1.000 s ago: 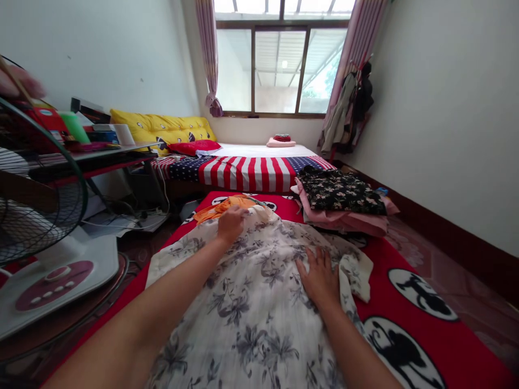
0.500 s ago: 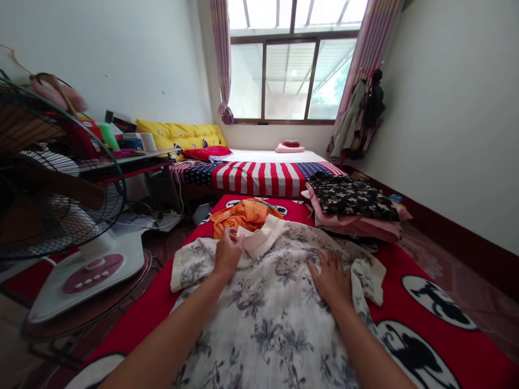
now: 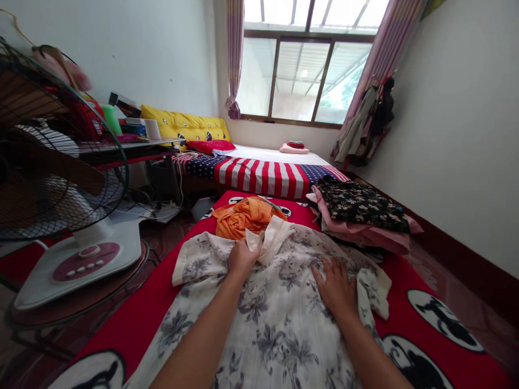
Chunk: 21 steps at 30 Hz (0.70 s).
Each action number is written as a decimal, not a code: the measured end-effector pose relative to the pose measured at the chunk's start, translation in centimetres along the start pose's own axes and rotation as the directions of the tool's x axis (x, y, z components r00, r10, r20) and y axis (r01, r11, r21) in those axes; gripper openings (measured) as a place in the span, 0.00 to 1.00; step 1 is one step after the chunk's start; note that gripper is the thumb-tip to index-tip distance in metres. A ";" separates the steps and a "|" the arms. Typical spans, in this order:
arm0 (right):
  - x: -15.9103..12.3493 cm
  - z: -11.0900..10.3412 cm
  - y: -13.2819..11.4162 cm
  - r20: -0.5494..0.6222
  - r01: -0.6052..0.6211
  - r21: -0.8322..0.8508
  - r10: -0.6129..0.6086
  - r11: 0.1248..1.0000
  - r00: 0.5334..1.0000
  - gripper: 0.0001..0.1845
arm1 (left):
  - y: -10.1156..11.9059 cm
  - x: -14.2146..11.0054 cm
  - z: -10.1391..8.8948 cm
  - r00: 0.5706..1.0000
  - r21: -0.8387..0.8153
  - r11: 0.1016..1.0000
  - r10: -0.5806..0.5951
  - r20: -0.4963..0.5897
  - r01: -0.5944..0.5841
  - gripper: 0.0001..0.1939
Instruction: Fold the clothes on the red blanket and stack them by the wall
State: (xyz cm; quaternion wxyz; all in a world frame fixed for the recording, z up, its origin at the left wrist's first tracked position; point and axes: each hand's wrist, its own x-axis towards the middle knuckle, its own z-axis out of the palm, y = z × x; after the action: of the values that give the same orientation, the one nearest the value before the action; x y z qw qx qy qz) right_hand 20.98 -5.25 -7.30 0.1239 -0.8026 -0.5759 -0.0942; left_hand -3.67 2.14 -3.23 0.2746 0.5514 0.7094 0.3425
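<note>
A white shirt (image 3: 284,324) with grey flowers lies spread on a red cloth (image 3: 133,324), its collar (image 3: 273,237) pointing away from me. My left hand (image 3: 243,258) is closed on the collar's left side, pulling up a small fold; the fingertips are partly hidden. My right hand (image 3: 336,286) rests flat on the right chest of the shirt, fingers spread. Beside it the right sleeve (image 3: 375,294) is bunched. Just beyond the collar sits a crumpled orange garment (image 3: 245,219).
Folded clothes with a black floral piece (image 3: 360,205) on top are stacked at the right. A fan (image 3: 87,259) stands close on the left, near a cluttered table (image 3: 138,145). Behind is a bed with a flag-patterned cover (image 3: 259,175); jackets (image 3: 365,124) hang by the window.
My left hand has moved slightly right along the collar and now grips its edge. My right hand stays on the shirt. The view has tilted a little.
</note>
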 end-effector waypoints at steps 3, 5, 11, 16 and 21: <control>0.4 0.3 0.4 -0.110 0.059 0.122 -0.045 0.991 0.993 0.25 | 0.0 -2.2 1.0 0.991 0.185 0.981 0.075 -0.114 -0.053 0.23; 1.2 0.0 -0.2 -0.262 0.169 0.277 -0.095 0.946 0.960 0.22 | 0.0 -3.2 1.7 0.982 0.277 0.954 0.150 -0.114 -0.114 0.23; 6.1 -3.2 -7.7 -0.398 0.382 0.597 -0.153 0.705 0.905 0.18 | 0.0 -4.3 2.0 0.938 0.261 0.906 0.346 -0.002 -0.333 0.17; 9.8 -4.7 -14.7 -0.311 0.419 0.482 -0.297 0.770 0.903 0.16 | 0.1 -4.5 1.6 0.939 0.268 0.900 0.339 0.065 -0.344 0.17; 10.5 -4.9 -20.2 0.090 0.487 0.371 -0.553 0.791 0.829 0.42 | 0.2 -4.4 1.9 0.951 0.274 0.910 0.296 0.095 -0.311 0.18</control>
State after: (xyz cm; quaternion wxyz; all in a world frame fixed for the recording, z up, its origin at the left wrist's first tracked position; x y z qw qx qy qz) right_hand 5.13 8.93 2.29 0.1697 -0.5847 -0.7916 0.0521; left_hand -1.02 -1.75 -4.20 0.1537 0.6971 0.6499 0.2608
